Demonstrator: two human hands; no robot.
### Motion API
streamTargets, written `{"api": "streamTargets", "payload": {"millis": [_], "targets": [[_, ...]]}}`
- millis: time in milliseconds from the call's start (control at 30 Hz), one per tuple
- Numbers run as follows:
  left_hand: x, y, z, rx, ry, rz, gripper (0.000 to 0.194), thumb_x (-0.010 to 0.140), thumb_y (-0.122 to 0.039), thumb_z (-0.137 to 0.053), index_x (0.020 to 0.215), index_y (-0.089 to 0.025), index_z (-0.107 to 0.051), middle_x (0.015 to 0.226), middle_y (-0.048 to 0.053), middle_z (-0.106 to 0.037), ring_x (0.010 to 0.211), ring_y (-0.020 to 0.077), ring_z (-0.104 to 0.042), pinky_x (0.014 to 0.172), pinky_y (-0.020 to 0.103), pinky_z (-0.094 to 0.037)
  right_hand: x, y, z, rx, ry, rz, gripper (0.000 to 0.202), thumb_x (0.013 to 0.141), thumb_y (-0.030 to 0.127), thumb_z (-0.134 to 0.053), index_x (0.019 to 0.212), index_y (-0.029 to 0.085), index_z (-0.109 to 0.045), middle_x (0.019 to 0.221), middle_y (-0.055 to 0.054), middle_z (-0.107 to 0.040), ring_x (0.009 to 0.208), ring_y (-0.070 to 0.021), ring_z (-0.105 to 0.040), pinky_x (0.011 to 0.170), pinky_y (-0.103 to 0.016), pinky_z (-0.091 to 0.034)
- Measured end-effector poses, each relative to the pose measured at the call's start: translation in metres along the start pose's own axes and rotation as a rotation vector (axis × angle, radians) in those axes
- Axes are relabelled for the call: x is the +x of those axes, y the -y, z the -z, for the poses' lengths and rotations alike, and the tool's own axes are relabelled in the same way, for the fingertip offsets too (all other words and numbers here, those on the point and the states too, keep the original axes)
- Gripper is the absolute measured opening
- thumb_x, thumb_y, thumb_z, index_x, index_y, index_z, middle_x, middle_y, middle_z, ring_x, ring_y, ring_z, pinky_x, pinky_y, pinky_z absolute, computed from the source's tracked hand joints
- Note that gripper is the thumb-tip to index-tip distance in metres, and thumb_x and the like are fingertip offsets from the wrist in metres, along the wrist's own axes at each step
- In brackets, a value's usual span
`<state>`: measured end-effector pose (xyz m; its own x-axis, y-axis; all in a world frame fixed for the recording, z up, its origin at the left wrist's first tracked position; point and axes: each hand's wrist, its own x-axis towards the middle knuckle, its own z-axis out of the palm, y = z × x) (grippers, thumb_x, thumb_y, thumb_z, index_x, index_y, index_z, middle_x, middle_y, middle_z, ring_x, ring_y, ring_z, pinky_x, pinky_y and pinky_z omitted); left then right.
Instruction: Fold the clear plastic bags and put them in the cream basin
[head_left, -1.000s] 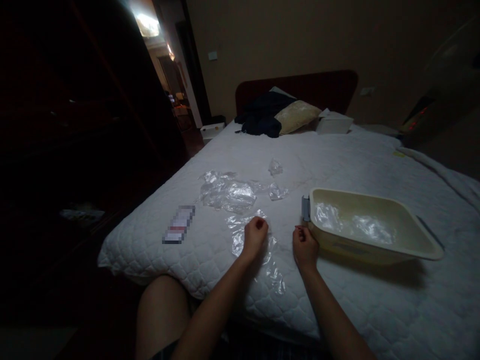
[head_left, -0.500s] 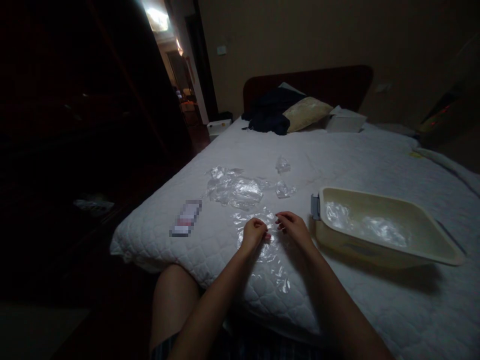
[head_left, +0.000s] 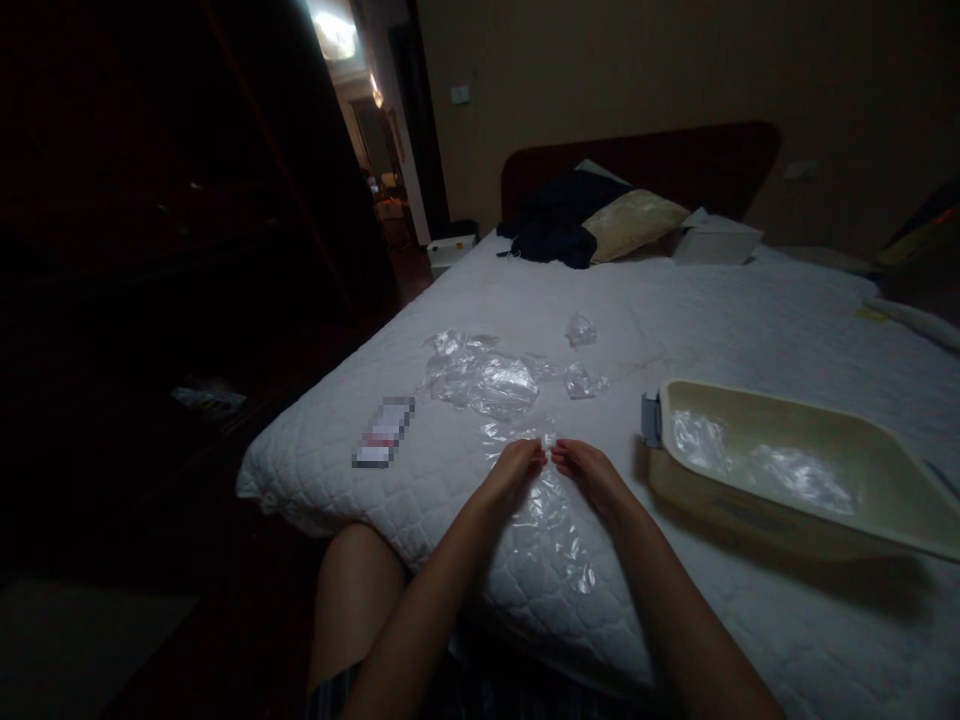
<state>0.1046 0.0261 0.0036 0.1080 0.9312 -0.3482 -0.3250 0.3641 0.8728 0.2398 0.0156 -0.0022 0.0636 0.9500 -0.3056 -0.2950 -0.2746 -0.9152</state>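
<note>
A clear, crinkled plastic bag [head_left: 559, 520] lies stretched along the bed in front of me. My left hand [head_left: 517, 467] is closed at its upper part, thumb and fingers pinching the film. Close beside it, my right hand [head_left: 586, 470] pinches too, and a small bunched bit of plastic shows between the two sets of fingertips. Beyond my hands, another crumpled clear plastic bag [head_left: 487, 380] lies flat. Two small plastic wads, a nearer one [head_left: 585, 381] and a farther one [head_left: 580, 329], rest to its right.
To the right stands a cream plastic bin [head_left: 750, 520] with a grey latch, holding clear plastic. A blurred-out phone-like thing [head_left: 384, 432] lies on the left of the white quilted bed [head_left: 322, 480]. Dark cloth [head_left: 555, 235], a pillow [head_left: 637, 222] and a white box [head_left: 718, 245] sit by the headboard.
My hands have come closer together, fingertips now nearly meeting over the plastic bag. The whole view has shifted slightly, so things appear farther right.
</note>
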Motion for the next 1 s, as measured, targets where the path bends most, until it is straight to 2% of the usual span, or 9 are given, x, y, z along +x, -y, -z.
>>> {"api": "streamTargets", "payload": {"millis": [133, 300, 400, 500, 600, 667, 767, 1000], "targets": [[0.000, -0.005, -0.002, -0.012, -0.040, 0.133, 0.012, 0.069, -0.025, -0.058, 0.068, -0.013, -0.055, 0.070, 0.006, -0.061, 0.064, 0.0115, -0.060, 0.062, 0.021, -0.047, -0.003, 0.005, 0.007, 0.027, -0.002, -0.026, 0.015, 0.070, 0.028, -0.057, 0.078, 0.015, -0.059, 0.080, -0.009, -0.065, 0.071, -0.0155, -0.064, 0.065, -0.025, -0.053], [-0.009, -0.017, 0.004, -0.080, -0.002, 0.039, 0.013, 0.066, -0.023, -0.061, 0.072, -0.013, -0.056, 0.078, 0.009, -0.063, 0.067, 0.0141, -0.061, 0.060, 0.023, -0.048, -0.007, 0.003, 0.011, 0.025, -0.055, -0.047, 0.011, 0.067, 0.022, -0.060, 0.076, 0.016, -0.058, 0.074, -0.007, -0.065, 0.064, -0.0145, -0.063, 0.060, -0.025, -0.053], [-0.012, -0.026, 0.023, 0.015, 0.017, -0.064, 0.017, 0.064, -0.028, -0.061, 0.072, -0.014, -0.056, 0.071, 0.005, -0.061, 0.054, 0.0109, -0.057, 0.046, 0.020, -0.043, -0.012, 0.003, 0.019, -0.027, -0.096, -0.007, 0.022, 0.063, 0.022, -0.063, 0.083, 0.016, -0.057, 0.068, -0.004, -0.063, 0.053, -0.0126, -0.060, 0.049, -0.023, -0.051], [-0.014, -0.032, 0.052, 0.179, -0.167, -0.178, 0.017, 0.064, -0.030, -0.060, 0.065, -0.015, -0.053, 0.054, -0.002, -0.052, 0.040, 0.0053, -0.046, 0.036, 0.016, -0.031, -0.014, 0.008, 0.032, -0.151, -0.169, 0.121, 0.028, 0.063, 0.027, -0.063, 0.087, 0.016, -0.056, 0.055, 0.001, -0.058, 0.040, -0.0093, -0.051, 0.035, -0.020, -0.041], [-0.016, -0.033, 0.079, 0.300, -0.233, -0.171, 0.020, 0.065, -0.034, -0.058, 0.062, -0.015, -0.051, 0.048, -0.004, -0.048, 0.038, 0.0059, -0.045, 0.036, 0.016, -0.030, -0.012, 0.012, 0.042, -0.235, -0.202, 0.151, 0.027, 0.062, 0.030, -0.062, 0.082, 0.015, -0.056, 0.050, 0.003, -0.053, 0.037, -0.0080, -0.047, 0.032, -0.018, -0.035], [-0.017, -0.030, 0.089, 0.315, -0.185, -0.088, 0.023, 0.067, -0.037, -0.056, 0.061, -0.015, -0.051, 0.048, -0.002, -0.049, 0.038, 0.0067, -0.045, 0.035, 0.016, -0.030, -0.009, 0.011, 0.043, -0.267, -0.178, 0.107, 0.027, 0.061, 0.031, -0.063, 0.080, 0.014, -0.055, 0.052, 0.002, -0.055, 0.039, -0.0079, -0.047, 0.032, -0.017, -0.033], [-0.016, -0.026, 0.094, 0.312, -0.092, 0.005, 0.025, 0.068, -0.038, -0.054, 0.064, -0.014, -0.052, 0.055, 0.001, -0.055, 0.038, 0.0073, -0.047, 0.033, 0.017, -0.032, -0.006, 0.008, 0.038, -0.302, -0.094, 0.063, 0.031, 0.060, 0.035, -0.065, 0.082, 0.015, -0.056, 0.056, 0.001, -0.057, 0.040, -0.0073, -0.048, 0.032, -0.016, -0.031], [0.000, -0.020, 0.085, 0.393, -0.024, -0.022, 0.022, 0.066, -0.034, -0.059, 0.067, -0.013, -0.055, 0.058, 0.000, -0.055, 0.034, 0.0054, -0.045, 0.030, 0.016, -0.025, -0.005, 0.002, 0.027, -0.334, -0.060, 0.107, 0.026, 0.057, 0.033, -0.065, 0.072, 0.015, -0.054, 0.046, 0.006, -0.050, 0.036, -0.0064, -0.044, 0.032, -0.016, -0.028]]}}
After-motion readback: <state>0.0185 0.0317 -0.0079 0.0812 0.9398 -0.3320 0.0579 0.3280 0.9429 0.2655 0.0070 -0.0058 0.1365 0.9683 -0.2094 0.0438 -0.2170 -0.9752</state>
